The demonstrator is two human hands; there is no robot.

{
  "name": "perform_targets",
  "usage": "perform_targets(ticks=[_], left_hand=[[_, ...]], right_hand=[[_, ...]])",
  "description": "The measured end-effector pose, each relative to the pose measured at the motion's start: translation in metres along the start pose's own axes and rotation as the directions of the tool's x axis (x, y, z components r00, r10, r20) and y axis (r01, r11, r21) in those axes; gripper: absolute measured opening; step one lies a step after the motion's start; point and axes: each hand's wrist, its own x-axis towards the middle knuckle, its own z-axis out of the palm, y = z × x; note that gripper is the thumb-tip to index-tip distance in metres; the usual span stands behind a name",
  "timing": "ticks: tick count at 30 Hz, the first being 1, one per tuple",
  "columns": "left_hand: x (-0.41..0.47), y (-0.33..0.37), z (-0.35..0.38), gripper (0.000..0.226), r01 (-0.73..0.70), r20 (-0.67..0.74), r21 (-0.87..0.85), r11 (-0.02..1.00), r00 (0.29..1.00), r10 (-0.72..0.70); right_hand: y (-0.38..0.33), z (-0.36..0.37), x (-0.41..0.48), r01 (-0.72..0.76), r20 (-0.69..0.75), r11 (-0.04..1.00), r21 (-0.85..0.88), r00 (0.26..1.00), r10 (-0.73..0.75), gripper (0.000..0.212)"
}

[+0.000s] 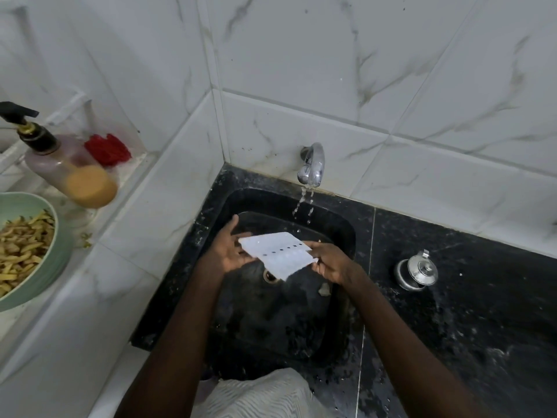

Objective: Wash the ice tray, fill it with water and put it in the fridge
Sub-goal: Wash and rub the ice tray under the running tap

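A home kitchen: black sink (337,236), running tap (312,164), marble-look wall tiles (301,55), soap dispenser (60,164).

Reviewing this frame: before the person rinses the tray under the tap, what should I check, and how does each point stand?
1. Grip: left hand and right hand each hold an end of the ice tray: ok.
2. Water: the tap gives a thin, broken stream: ok.
3. Tray under the stream: the drops fall near its far edge: cannot tell.
4. Cavities facing up: cannot tell.
5. Drain open: partly hidden by the tray: cannot tell.
6. Sink free of debris: a small scrap lies right of the drain: not ok.
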Motion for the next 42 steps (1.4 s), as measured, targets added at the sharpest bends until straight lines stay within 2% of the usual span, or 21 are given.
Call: perform_targets(ticks=[2, 4, 6, 7, 9, 11, 14, 16, 20, 23, 26, 27, 29, 31, 33, 35, 38, 40, 42], left_hand=[[-0.001, -0.008, 0.002, 0.089, 0.099, 0.132, 0.170, 0.981, 0.984, -0.122], [-0.006, -0.016, 0.012, 0.075, 0.095, 0.221, 0.335, 0.938, 0.959, -0.176], [-0.006, -0.024, 0.022, 0.059, 0.054, 0.285, 0.416, 0.908, 0.940, -0.187], [-0.005, -0.028, 0.026, 0.057, 0.046, 0.287, 0.429, 0.902, 0.940, -0.184], [0.000, -0.032, 0.030, 0.060, 0.017, 0.246, 0.405, 0.914, 0.961, -0.127], [0.005, -0.034, 0.033, 0.050, -0.048, 0.190, 0.346, 0.937, 0.982, -0.020], [0.010, -0.037, 0.040, 0.041, -0.140, 0.160, 0.251, 0.958, 0.982, 0.101], [0.011, -0.039, 0.045, 0.039, -0.173, 0.190, 0.186, 0.967, 0.972, 0.137], [0.006, -0.044, 0.059, 0.041, -0.188, 0.238, 0.151, 0.971, 0.960, 0.149], [0.005, -0.046, 0.068, 0.043, -0.213, 0.292, 0.141, 0.967, 0.942, 0.164], [0.005, -0.047, 0.070, 0.049, -0.231, 0.310, 0.117, 0.966, 0.933, 0.186], [0.004, -0.048, 0.072, 0.049, -0.234, 0.312, 0.118, 0.965, 0.931, 0.188], [0.004, -0.050, 0.077, 0.047, -0.238, 0.326, 0.121, 0.964, 0.927, 0.188], [0.005, -0.051, 0.083, 0.046, -0.242, 0.326, 0.096, 0.966, 0.924, 0.199], [0.006, -0.050, 0.085, 0.046, -0.262, 0.305, 0.077, 0.962, 0.925, 0.227], [0.006, -0.051, 0.086, 0.044, -0.274, 0.300, 0.075, 0.959, 0.923, 0.240], [0.004, -0.055, 0.091, 0.040, -0.280, 0.322, 0.068, 0.957, 0.915, 0.245], [0.004, -0.052, 0.093, 0.041, -0.289, 0.331, 0.054, 0.956, 0.908, 0.256], [0.005, -0.049, 0.092, 0.042, -0.307, 0.315, 0.065, 0.950, 0.909, 0.272]], right_hand=[[-0.007, 0.003, -0.005, 0.067, 0.030, 0.984, -0.163, 0.998, -0.063, 0.031], [-0.014, 0.010, -0.004, 0.137, -0.015, 0.921, -0.363, 0.988, -0.153, 0.028], [-0.019, 0.017, 0.003, 0.200, -0.065, 0.817, -0.541, 0.958, -0.278, 0.031], [-0.021, 0.022, 0.006, 0.225, -0.085, 0.735, -0.639, 0.930, -0.358, 0.032], [-0.024, 0.029, 0.010, 0.255, -0.067, 0.499, -0.828, 0.839, -0.540, 0.032], [-0.025, 0.034, 0.005, 0.269, -0.008, 0.323, -0.908, 0.758, -0.653, 0.037], [-0.019, 0.033, -0.001, 0.282, 0.161, 0.058, -0.958, 0.692, -0.704, 0.038], [-0.016, 0.031, -0.001, 0.263, 0.231, -0.059, -0.963, 0.688, -0.688, 0.040], [-0.025, 0.033, 0.000, 0.162, 0.130, -0.014, -0.987, 0.733, -0.667, 0.048], [-0.032, 0.034, 0.002, 0.188, 0.148, -0.003, -0.982, 0.763, -0.629, 0.048], [-0.037, 0.028, 0.000, 0.240, 0.220, -0.061, -0.969, 0.722, -0.656, 0.044], [-0.040, 0.026, 0.000, 0.217, 0.216, -0.086, -0.972, 0.696, -0.685, 0.043], [-0.045, 0.024, -0.001, 0.147, 0.149, -0.067, -0.987, 0.672, -0.725, 0.042], [-0.048, 0.027, -0.001, 0.139, 0.122, -0.033, -0.990, 0.704, -0.700, 0.044], [-0.048, 0.028, -0.001, 0.200, 0.186, -0.055, -0.978, 0.727, -0.661, 0.044], [-0.050, 0.025, -0.002, 0.237, 0.207, -0.050, -0.970, 0.704, -0.680, 0.039], [-0.056, 0.024, -0.004, 0.165, 0.107, 0.008, -0.986, 0.671, -0.734, 0.039], [-0.057, 0.028, -0.003, 0.164, 0.113, 0.007, -0.986, 0.713, -0.692, 0.045], [-0.056, 0.030, -0.002, 0.232, 0.187, -0.018, -0.973, 0.733, -0.654, 0.045]])
